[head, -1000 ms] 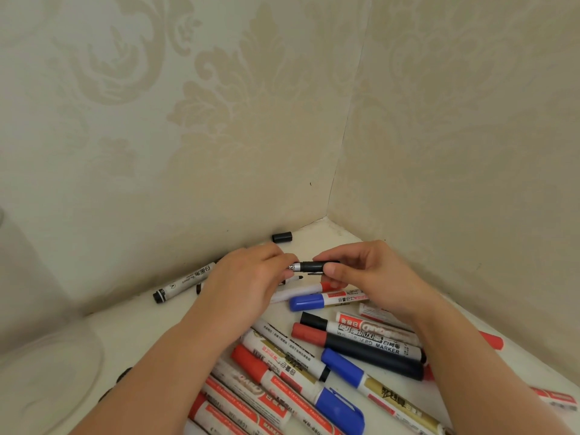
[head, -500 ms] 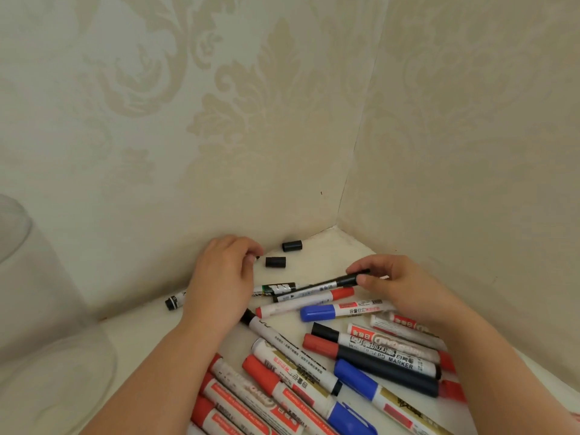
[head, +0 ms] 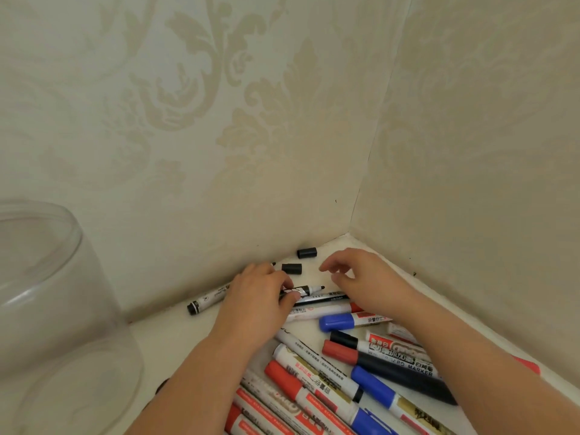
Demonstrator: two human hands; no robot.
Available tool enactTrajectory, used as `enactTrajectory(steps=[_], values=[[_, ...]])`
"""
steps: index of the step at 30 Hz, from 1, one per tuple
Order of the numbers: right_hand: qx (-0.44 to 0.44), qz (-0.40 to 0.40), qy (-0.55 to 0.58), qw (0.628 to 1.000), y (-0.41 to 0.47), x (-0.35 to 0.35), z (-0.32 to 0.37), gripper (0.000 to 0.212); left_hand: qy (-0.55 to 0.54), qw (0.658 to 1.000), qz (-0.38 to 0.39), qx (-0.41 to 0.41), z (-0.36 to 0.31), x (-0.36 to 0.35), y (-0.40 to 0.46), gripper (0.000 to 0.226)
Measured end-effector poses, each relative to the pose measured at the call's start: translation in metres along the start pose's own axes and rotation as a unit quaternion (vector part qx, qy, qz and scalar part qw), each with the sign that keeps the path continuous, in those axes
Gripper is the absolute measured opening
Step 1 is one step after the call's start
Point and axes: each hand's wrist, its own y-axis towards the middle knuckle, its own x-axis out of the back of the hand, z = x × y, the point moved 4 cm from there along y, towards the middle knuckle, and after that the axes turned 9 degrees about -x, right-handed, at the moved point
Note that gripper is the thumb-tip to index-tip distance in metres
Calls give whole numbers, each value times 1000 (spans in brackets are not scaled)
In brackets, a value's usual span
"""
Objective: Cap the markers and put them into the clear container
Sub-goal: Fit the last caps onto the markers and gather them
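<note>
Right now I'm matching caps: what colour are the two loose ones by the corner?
Black, both; head view.

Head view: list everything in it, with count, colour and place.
loose caps: two, black, near the corner by the wall.
uncapped marker: one, black tip bare, under the left hand's fingers.
grey marker: one, black end, along the left wall.
marker pile: many, with red, blue and black caps, on the white surface in front.
clear container: one, transparent, far left, no markers visible inside.
wallpaper: beige, patterned, both walls.
left hand: grips the uncapped marker.
right hand: fingers loosely curled, holds nothing, near the caps.
</note>
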Motion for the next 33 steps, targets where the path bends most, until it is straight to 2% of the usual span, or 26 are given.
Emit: enactTrajectory(steps=[4,10,16,19,22,33], values=[[-12,-20,-13,1000,24,-17,12,28,9,1000,8,3,0,-2,-1,28],[-7,-7,-5,1000,34,-32,23,27,3,1000,8,-16,0,-5,-1,21],[-25,-11,87,996,22,-9,8,25,-30,998,-45,-30,-5,4,0,14],[-49,-40,145,987,6,14,-9,19,-41,996,-69,-24,-6,9,-1,16],[-56,-77,155,983,-11,24,-26,14,-49,995,-77,-33,-7,11,1,22],[-40,-44,176,983,-31,19,-35,19,-50,992,-44,-107,-22,12,-1,23]])
